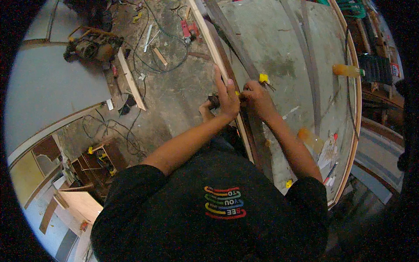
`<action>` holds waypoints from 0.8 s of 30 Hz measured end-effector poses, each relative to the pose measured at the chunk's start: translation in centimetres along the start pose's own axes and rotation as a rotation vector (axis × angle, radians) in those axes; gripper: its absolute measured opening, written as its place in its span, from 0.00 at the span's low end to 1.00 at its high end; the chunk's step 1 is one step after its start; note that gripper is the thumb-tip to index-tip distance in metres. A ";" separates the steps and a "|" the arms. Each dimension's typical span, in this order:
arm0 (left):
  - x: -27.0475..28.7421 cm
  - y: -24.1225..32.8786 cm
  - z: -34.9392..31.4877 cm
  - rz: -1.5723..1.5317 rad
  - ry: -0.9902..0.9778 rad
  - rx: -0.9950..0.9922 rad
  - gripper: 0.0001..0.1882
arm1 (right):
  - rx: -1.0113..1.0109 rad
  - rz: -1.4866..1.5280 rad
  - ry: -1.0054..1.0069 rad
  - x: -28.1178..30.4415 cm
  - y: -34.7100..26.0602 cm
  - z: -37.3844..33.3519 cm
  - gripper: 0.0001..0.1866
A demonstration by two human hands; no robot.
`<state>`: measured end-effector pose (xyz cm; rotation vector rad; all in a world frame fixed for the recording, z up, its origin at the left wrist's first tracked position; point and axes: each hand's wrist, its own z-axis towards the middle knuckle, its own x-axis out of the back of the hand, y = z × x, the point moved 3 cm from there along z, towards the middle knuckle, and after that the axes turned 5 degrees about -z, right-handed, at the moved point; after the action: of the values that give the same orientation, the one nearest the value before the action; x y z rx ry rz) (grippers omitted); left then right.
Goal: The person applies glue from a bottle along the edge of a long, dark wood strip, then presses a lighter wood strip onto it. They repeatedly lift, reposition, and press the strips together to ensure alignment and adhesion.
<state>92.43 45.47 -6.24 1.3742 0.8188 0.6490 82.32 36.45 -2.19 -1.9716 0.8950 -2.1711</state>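
My left hand (228, 101) grips the pale wooden strip (208, 38) along the near side of a large grey-green panel (279, 35). Its thumb and a finger stretch along the strip, on either side. Below it, a dark object (213, 101) pokes out beside some fingertips; its kind is unclear. My right hand (260, 99) is closed just inside the strip, over a brown strip (256, 126). Its fingers are pinched together, and what they hold is hidden. A small yellow block-shaped thing (263, 78) lies past its knuckles, with thin dark pieces beside it.
Long dark strips (307, 56) lie across the panel. A bottle of orange liquid (347, 70) rests at its right edge. On the floor at left are a cable (168, 72), a red tool (187, 31), wooden offcuts (131, 79) and a rusty machine (94, 46). Shelving (377, 70) stands right.
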 end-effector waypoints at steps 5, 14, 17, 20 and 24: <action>-0.2 0.3 -0.4 0.062 -0.021 0.044 0.35 | 0.028 0.022 0.039 0.7 0.7 5.7 0.05; 0.3 0.1 -0.3 0.212 -0.070 0.141 0.36 | -0.054 0.050 0.243 -0.2 2.4 18.9 0.09; 0.2 0.1 -0.1 0.213 -0.073 0.141 0.36 | -0.107 0.078 0.328 -0.4 2.5 20.9 0.11; 0.0 0.2 0.0 0.204 -0.058 0.121 0.37 | -0.127 0.064 0.351 -0.6 2.3 21.3 0.14; 0.0 0.2 0.2 0.259 -0.066 0.043 0.37 | -0.154 0.092 0.363 -0.8 2.2 21.5 0.16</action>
<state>92.57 45.39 -6.03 1.5477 0.6104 0.7843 101.79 27.13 -3.81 -1.5764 1.2069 -2.5185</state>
